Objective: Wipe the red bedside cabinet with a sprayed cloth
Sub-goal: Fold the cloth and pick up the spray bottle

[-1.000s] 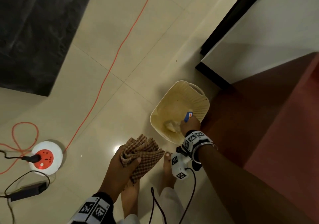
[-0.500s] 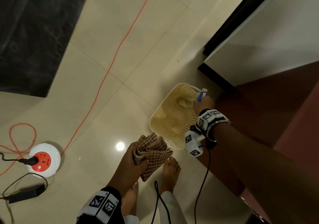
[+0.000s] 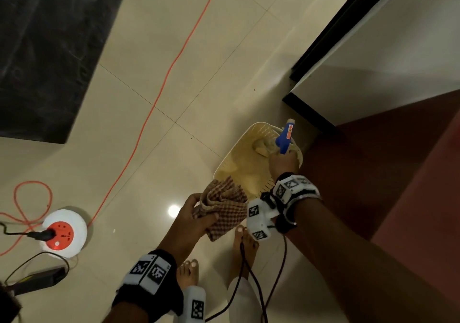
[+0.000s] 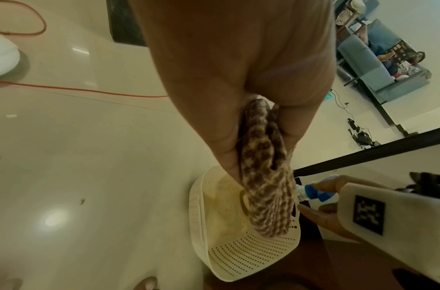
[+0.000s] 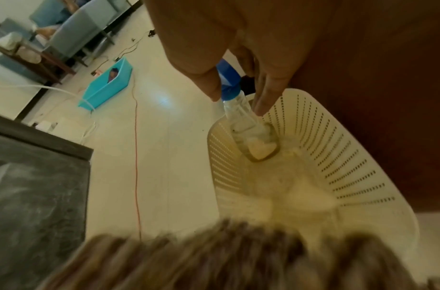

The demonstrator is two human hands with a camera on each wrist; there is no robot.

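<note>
Below, left hand (image 3: pixel 191 225) clenched around bunched checked cloth (image 3: pixel 224 205); right hand (image 3: pixel 283 163) wrapped around neck of blue-topped spray bottle (image 3: pixel 285 137), over cream basket (image 3: pixel 239 170).

Head view looks down; both wrist views (close) share the basket (image 4: pixel 238 261).

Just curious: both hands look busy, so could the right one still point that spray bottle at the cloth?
Probably yes. The right hand grips the spray bottle over the basket, and the cloth in the left hand sits close with nothing between.
</note>
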